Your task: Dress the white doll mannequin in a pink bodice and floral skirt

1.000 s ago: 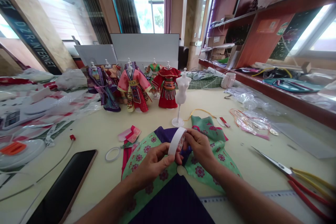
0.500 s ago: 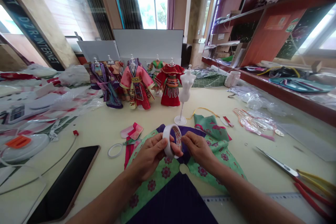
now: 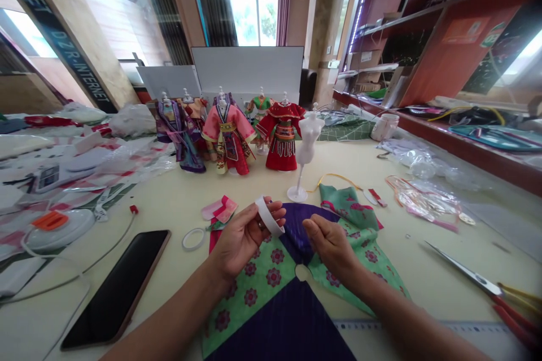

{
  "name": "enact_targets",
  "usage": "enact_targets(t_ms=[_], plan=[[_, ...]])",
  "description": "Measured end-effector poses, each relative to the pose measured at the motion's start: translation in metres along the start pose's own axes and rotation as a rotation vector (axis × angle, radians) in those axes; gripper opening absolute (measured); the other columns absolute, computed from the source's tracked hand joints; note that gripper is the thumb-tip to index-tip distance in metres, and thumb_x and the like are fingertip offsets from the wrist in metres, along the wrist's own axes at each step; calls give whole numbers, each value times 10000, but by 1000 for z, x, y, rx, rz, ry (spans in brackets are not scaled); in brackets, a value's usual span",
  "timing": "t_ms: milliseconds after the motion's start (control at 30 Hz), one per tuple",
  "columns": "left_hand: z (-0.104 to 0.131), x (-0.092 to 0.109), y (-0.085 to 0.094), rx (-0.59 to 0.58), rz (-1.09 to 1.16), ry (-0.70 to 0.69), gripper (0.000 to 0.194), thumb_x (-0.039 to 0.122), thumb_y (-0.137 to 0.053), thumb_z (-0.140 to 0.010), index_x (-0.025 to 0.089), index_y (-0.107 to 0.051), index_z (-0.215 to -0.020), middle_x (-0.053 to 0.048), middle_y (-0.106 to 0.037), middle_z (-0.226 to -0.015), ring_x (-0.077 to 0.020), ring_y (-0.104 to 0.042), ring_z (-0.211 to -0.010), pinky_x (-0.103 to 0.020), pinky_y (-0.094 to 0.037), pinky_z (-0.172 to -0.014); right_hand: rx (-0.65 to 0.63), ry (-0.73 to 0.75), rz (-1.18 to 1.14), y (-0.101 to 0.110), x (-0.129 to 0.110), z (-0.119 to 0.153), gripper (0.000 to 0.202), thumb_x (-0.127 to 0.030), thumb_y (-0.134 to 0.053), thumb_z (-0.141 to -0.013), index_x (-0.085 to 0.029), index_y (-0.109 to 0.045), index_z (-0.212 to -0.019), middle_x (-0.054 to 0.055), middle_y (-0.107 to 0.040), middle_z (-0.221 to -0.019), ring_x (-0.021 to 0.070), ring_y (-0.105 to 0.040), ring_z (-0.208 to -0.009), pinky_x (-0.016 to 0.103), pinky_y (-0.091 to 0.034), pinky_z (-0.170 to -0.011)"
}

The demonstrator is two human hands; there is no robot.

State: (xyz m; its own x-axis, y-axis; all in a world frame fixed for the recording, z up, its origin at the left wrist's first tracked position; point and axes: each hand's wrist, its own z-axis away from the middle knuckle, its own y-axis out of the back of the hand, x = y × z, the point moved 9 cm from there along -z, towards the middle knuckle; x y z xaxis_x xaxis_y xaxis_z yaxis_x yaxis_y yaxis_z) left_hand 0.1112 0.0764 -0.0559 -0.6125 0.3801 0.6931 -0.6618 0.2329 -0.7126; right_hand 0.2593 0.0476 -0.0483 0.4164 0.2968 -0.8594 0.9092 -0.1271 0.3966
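Note:
My left hand holds a white roll of tape, tilted, with the fingers passing through its ring and the palm turned up. To its right, my right hand is closed, thumb pressed to the curled fingers; anything between them is too small to make out. Both hands are over a green flowered cloth with dark purple panels and a small round hole at its middle. A bare white mannequin stands just behind the cloth.
Dressed mannequins stand at the back. A phone and a thin ring lie left, scissors right. A ruler lies near the front edge. Pink scraps are beside the cloth. Shelves rise at right.
My left hand has turned palm up, tilting the tape roll to a narrower view. My right hand has moved away from the roll, leaving a wider gap. The view has shifted slightly left.

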Motion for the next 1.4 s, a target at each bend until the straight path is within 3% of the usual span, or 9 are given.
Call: enact_targets(t_ms=[200, 333, 500, 633, 733, 900, 1000, 1200, 1400], plan=[[1, 1, 3, 76, 78, 23, 266, 170, -387, -929, 89, -604, -1060, -113, -692, -1051, -223, -648, -1009, -439, -444, -1002, 50, 85, -27, 3, -9, -1, 98, -249, -505, -868, -190, -581, -855, 12, -579, -744, 130, -522, -626, 237, -418, -563], [4, -2, -1, 72, 112, 66, 286, 187, -373, -939, 81, -605, -1067, -111, -698, -1027, -219, -641, -1029, -414, -446, -1006, -66, 221, -25, -8, -25, 1, 234, -186, -558, -835, -218, -618, -1059, 70, -595, -1047, 163, -581, -792, 281, -484, -689], [8, -6, -2, 102, 96, 94, 275, 194, -381, -941, 87, -616, -1034, -97, -708, -983, -197, -653, -998, -377, -444, -1005, -264, 295, -48, -26, -40, 11, 196, -155, -548, -858, -217, -643, -1017, 57, -620, -1024, 176, -595, -913, 292, -475, -810], [11, -9, -13, 13, 31, 79, 323, 296, -374, -950, 104, -607, -1064, -121, -681, -1077, -234, -613, -1078, -407, -422, -1013, -231, 277, -51, -26, -38, 12, 116, -160, -527, -871, -199, -634, -897, 37, -608, -884, 158, -585, -809, 264, -465, -739], [15, -6, -25, -97, -203, -47, 379, 407, -467, -903, 132, -596, -1129, -126, -643, -1169, -266, -556, -1153, -409, -394, -1028, -156, 222, -87, -21, -31, 9, 90, -174, -541, -866, -199, -627, -857, 21, -607, -836, 150, -574, -763, 257, -454, -712], [18, -14, -34, -170, -749, -155, 397, 270, -646, -797, 186, -602, -1182, -81, -606, -1246, -257, -499, -1212, -362, -343, -1058, -100, 157, -166, -15, -23, 6, 105, -202, -544, -871, -203, -646, -895, 11, -636, -810, 141, -584, -720, 237, -456, -651], [16, -13, -29, -121, -850, -209, 304, 296, -549, -858, 188, -625, -1132, -62, -642, -1175, -229, -554, -1135, -337, -386, -1011, -105, 190, -123, -16, -26, 8, 132, -187, -530, -875, -210, -655, -912, 12, -653, -812, 145, -605, -727, 243, -470, -670], [20, -11, -29, -90, -1116, -322, 296, 331, -442, -917, 174, -573, -1131, -20, -661, -858, -161, -604, -783, -282, -470, -766, 130, 283, -15, 5, -37, 15, 119, -168, -547, -855, -206, -569, -966, 22, -613, -859, 151, -600, -758, 272, -484, -695], [25, -17, -37, -141, -1260, -397, 241, 297, -420, -930, 175, -568, -1076, -13, -615, -809, -132, -567, -719, -245, -444, -672, 141, 368, 74, 7, -48, 17, 212, -105, -556, -823, -189, -547, -1018, 29, -544, -876, 151, -555, -778, 284, -466, -719]])
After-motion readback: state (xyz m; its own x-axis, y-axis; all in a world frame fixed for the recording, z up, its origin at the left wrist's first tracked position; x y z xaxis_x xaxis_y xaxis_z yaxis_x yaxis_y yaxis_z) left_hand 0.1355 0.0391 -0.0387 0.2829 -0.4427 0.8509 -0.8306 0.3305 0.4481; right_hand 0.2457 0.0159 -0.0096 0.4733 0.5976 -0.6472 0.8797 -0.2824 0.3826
